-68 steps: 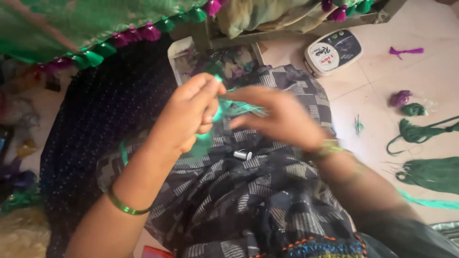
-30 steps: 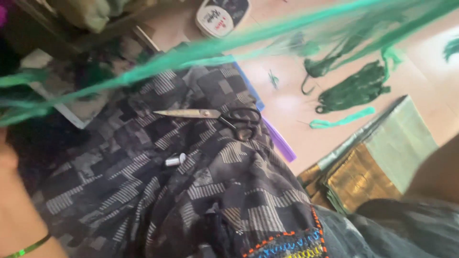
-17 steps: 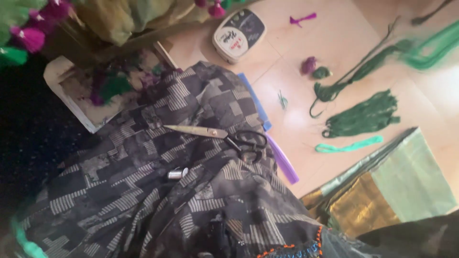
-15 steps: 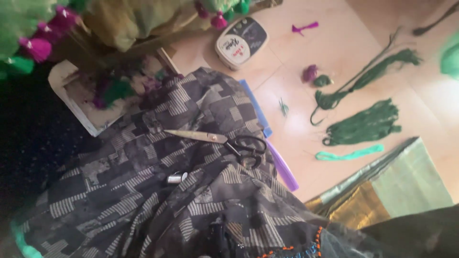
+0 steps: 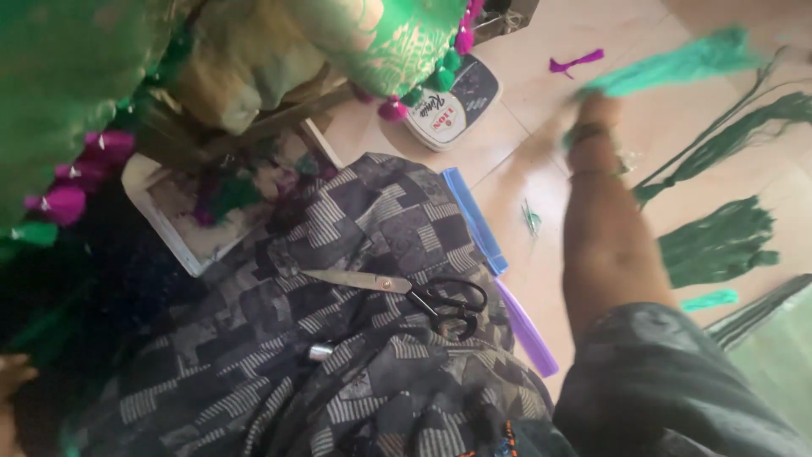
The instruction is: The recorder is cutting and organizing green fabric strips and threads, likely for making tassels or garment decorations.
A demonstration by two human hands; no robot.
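A person's right hand point(image 5: 596, 114), blurred, reaches out at the upper right of the frame and is closed around a bunch of light green threads point(image 5: 677, 68) that fans out above the floor. The left hand point(image 5: 13, 377) barely shows at the lower left edge; whether it grips anything cannot be told. Scissors point(image 5: 406, 292) and a small metal thimble point(image 5: 320, 350) lie on the patterned cloth point(image 5: 372, 237) in the centre. Dark green thread bundles point(image 5: 719, 245) lie on the floor at right.

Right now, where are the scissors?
Head view, centre: the scissors lie on the grey patterned cloth over the lap, black handles toward the blue strip.
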